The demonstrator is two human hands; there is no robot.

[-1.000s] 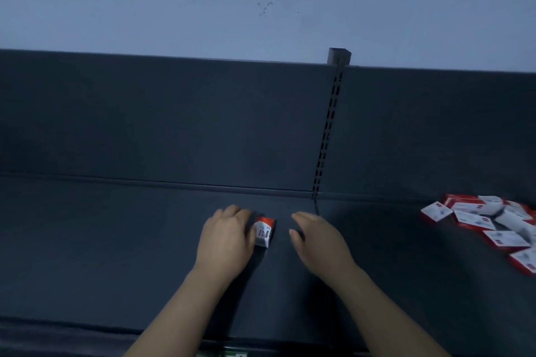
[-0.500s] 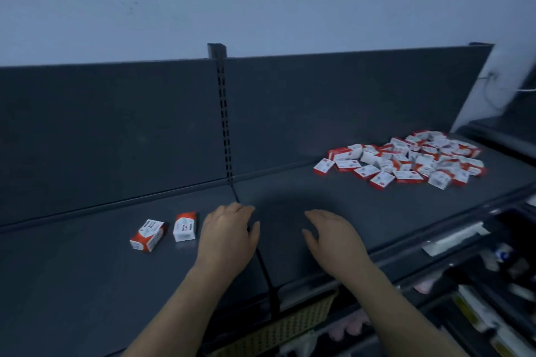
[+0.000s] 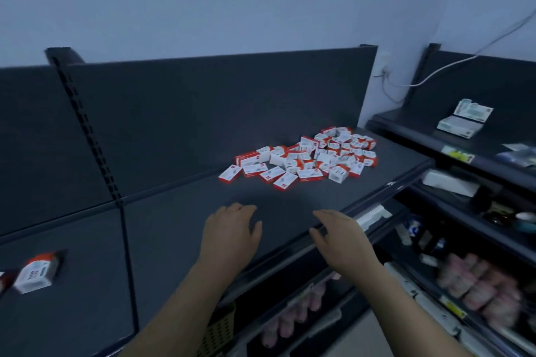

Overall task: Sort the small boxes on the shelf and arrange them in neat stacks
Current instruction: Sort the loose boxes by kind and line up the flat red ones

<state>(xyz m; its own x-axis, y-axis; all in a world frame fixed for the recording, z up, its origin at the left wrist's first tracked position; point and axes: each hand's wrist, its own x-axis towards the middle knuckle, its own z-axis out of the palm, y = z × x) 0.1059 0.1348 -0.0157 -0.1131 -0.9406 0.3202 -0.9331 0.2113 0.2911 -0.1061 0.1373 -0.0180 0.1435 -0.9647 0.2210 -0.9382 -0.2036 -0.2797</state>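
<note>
Lying jumbled, small red-and-white boxes (image 3: 307,158), dark shelf (image 3: 179,229), loose heap

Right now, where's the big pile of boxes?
In the head view the pile of boxes lies on the right half of the dark shelf, against its back panel, beyond both empty hands and right of the slotted upright.

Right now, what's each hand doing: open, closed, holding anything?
Left hand: open, empty, above the shelf.
Right hand: open, empty, short of the boxes.
</note>
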